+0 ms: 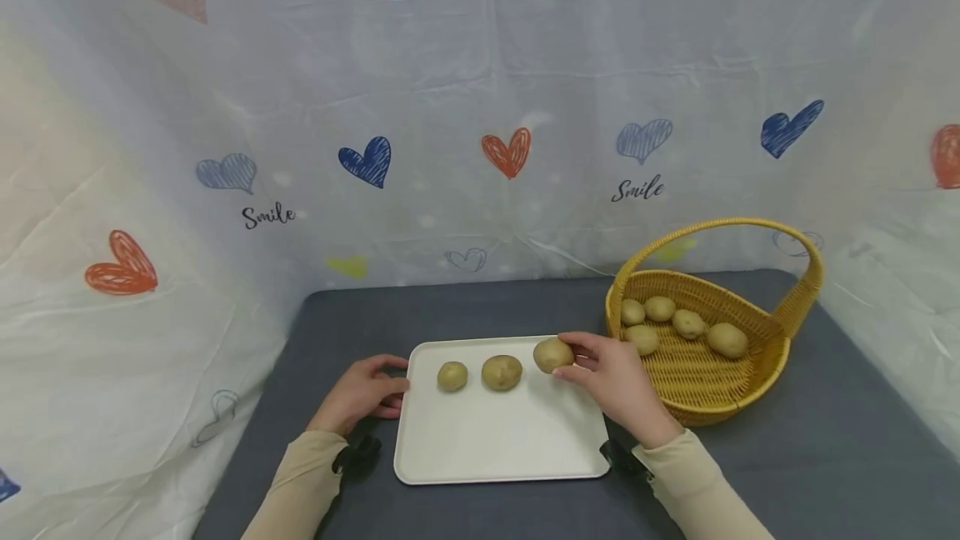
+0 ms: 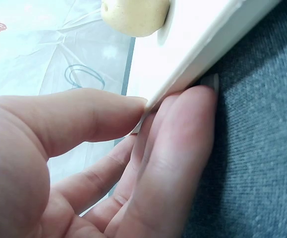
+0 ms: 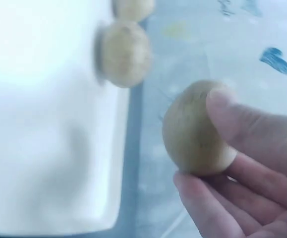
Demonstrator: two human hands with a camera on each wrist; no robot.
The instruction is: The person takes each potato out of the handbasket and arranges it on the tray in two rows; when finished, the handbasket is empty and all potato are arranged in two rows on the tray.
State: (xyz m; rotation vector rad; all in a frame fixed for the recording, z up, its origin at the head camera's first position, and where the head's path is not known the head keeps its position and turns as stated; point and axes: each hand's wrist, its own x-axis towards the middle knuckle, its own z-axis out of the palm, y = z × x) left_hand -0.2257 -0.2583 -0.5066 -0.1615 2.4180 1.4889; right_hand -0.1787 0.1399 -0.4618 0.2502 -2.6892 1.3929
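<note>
Left hand grips the tray edge, right hand pinches a potato; let go too high and it'd probably roll.

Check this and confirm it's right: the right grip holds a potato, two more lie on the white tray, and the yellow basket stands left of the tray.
The side is wrong: the yellow basket stands right of the white tray, as the head view shows. The rest holds.

The head view looks forward and down, while 2 wrist views (much nearer) share the tray.
</note>
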